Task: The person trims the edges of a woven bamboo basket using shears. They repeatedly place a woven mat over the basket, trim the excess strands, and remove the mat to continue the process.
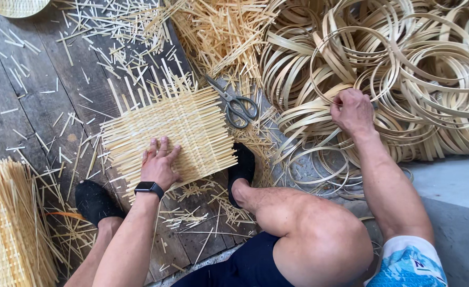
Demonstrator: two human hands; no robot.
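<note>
On the dark wooden planks (pixel 16 106), seen from the head camera, the woven mat (pixel 184 130) is lying flat at the centre, and the left hand (pixel 159 162) is pressing on its near edge with fingers spread open and flat, gripping nothing. A black watch (pixel 149 187) is sitting on that wrist. At three o'clock from the mat, the right hand (pixel 353 110) is closing its fingers around one thin hoop (pixel 346 72) in the big heap of hoops (pixel 436 69). Scissors (pixel 234 103) are lying between mat and heap, at one o'clock from the mat, just off its corner. Loose cut strips (pixel 218 32) are piling up at twelve o'clock and scattering across the planks. A stack of mats (pixel 8 228) is crowding the eight o'clock side. Black shoes (pixel 93 201) are flanking the mat's near edge, the right one (pixel 242 167) touching it. Bare room is showing only on the planks at ten o'clock and the grey floor (pixel 452 180) at four o'clock.
</note>
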